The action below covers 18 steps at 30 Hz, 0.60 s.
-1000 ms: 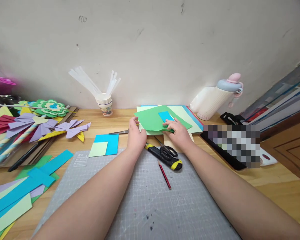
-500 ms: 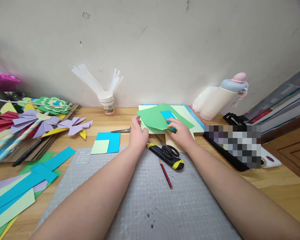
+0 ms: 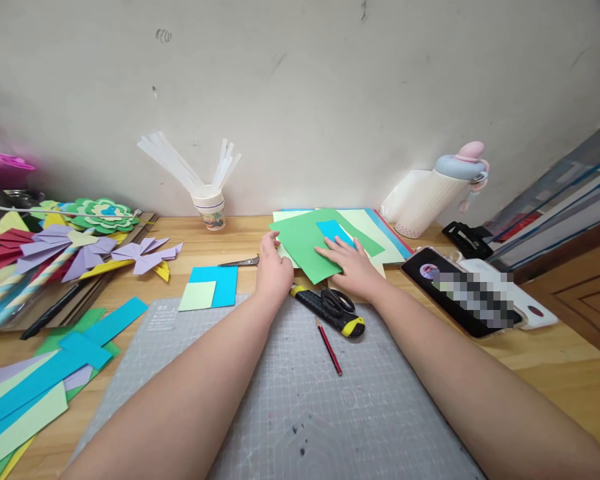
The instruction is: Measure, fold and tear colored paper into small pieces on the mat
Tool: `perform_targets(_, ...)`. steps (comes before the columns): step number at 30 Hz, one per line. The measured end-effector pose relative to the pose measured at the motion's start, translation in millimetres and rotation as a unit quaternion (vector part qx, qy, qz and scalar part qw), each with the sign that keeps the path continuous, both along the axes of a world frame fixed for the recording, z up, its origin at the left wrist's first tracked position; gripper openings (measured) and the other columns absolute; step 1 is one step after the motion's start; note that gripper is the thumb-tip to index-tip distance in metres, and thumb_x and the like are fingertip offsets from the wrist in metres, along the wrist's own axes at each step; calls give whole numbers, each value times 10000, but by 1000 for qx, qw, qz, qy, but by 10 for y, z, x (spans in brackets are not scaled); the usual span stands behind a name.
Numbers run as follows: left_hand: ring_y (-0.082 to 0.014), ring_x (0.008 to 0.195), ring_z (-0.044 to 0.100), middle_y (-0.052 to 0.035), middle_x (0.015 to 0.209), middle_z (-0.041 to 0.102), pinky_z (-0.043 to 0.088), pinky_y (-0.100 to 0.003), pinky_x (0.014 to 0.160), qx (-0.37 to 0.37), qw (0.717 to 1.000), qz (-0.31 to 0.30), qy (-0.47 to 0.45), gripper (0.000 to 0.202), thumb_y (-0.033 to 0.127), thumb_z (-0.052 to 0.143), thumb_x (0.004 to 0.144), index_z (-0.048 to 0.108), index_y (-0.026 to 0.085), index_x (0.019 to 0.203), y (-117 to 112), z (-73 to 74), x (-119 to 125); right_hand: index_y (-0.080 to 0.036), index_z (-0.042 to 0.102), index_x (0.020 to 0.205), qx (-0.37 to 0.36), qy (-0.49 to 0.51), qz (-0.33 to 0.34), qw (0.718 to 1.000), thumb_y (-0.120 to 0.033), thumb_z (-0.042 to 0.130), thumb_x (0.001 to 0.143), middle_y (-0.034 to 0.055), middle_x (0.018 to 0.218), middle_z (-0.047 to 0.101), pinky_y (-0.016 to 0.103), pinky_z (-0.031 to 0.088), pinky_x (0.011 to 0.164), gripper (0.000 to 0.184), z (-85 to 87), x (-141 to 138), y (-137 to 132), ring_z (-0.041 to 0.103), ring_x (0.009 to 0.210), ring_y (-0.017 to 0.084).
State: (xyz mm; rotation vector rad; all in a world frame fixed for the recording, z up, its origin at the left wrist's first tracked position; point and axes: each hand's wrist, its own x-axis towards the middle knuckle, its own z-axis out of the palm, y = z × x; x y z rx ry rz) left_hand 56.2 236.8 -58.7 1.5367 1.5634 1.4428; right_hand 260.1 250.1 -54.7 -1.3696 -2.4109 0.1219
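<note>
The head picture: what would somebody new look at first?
Probably the big green sheet in the middle, with the right hand spread over its near right part. Next might come the green flower among the bright paper shapes on the left, then the pink-topped bottle leaning at the back right.

Green sheet, lying askew, blue piece on top

Pencil laid on cutting mat, utility knife set behind it, scissors apparently rested on the knife, paper sheets piled beyond under the right hand, paper cup set to their left, phone placed right, bottle behind it, paper strips heaped left
</note>
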Motion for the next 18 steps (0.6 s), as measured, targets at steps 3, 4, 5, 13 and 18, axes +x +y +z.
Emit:
perform_targets(3, -260, 1154, 503, -103, 1175, 512, 442, -481, 965, -5, 1000, 1, 17, 580, 7, 452, 665, 437, 229, 1201, -11, 25, 17, -338, 442, 1411, -3, -38, 16, 999, -212, 582, 773, 69, 1527, 334, 644, 71, 1110, 665, 39, -17, -44, 248, 1410, 359)
perform_targets(4, -261, 1155, 500, -104, 1174, 509, 440, -480, 965, -7, 1000, 1, 22, 580, 7, 447, 663, 436, 225, 1200, -14, 32, 21, -346, 429, 1418, -4, -47, 18, 999, -218, 573, 785, 66, 1531, 324, 650, 65, 1107, 661, 46, -20, -50, 239, 1413, 360)
perform_targets(5, -260, 1152, 501, -105, 1170, 509, 437, -479, 967, -8, 1000, 2, 26, 579, 6, 444, 662, 436, 221, 1200, -15, 36, 26, -349, 419, 1423, -4, -55, 20, 998, -225, 563, 799, 63, 1534, 317, 652, 62, 1105, 652, 50, -21, -53, 235, 1414, 358)
perform_targets(13, -244, 1129, 506, -86, 1124, 513, 391, -468, 1019, 2, 999, 8, 52, 569, -9, 432, 654, 443, 221, 1175, -5, 20, 67, -349, 380, 1445, -8, -82, 22, 996, -265, 535, 841, 53, 1546, 292, 617, 142, 1113, 629, 37, -12, -31, 269, 1407, 337)
perform_targets(18, -245, 1140, 506, -86, 1122, 504, 386, -468, 1035, 15, 998, 1, 61, 563, -13, 431, 653, 468, 219, 1164, 0, 19, 65, -352, 377, 1446, -5, -82, 19, 996, -242, 546, 830, 33, 1551, 278, 599, 173, 1116, 649, 32, -4, -33, 259, 1412, 333)
